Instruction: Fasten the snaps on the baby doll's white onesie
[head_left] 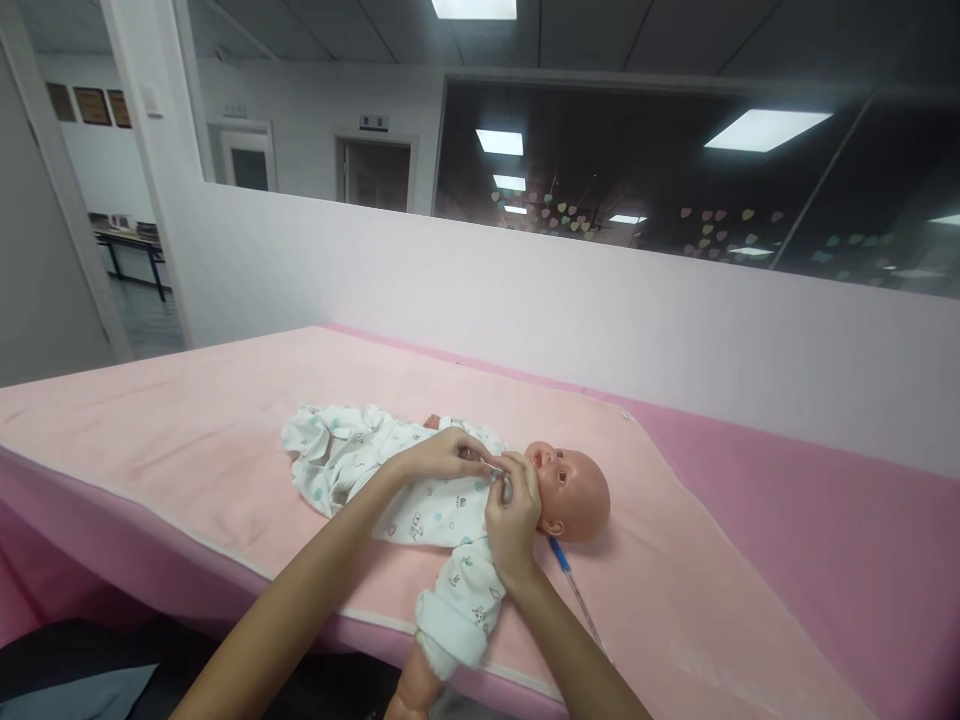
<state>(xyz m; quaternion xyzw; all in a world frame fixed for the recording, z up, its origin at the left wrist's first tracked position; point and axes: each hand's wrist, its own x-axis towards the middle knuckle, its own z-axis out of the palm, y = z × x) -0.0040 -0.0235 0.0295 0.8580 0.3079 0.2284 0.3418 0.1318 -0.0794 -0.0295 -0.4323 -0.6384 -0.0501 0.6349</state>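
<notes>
A baby doll (581,495) lies on its back, head to the right, dressed in a white patterned baby outfit (427,515). At the outfit's neckline, just below the doll's chin, my two hands meet. My left hand (446,455) reaches across the chest, its fingertips closed in a pinch at the collar. Bent fingers of my right hand (514,510) are pinched there too, close against the doll's chin. What lies exactly between the fingertips is mostly hidden. One sleeved doll arm hangs toward me past the near edge.
A thin clear stick with a blue end (559,555) lies beside the doll's head, partly behind my right forearm. The pink padded sheet (187,420) covers the table, its near edge close to me. A white low wall (525,300) with windows above runs behind.
</notes>
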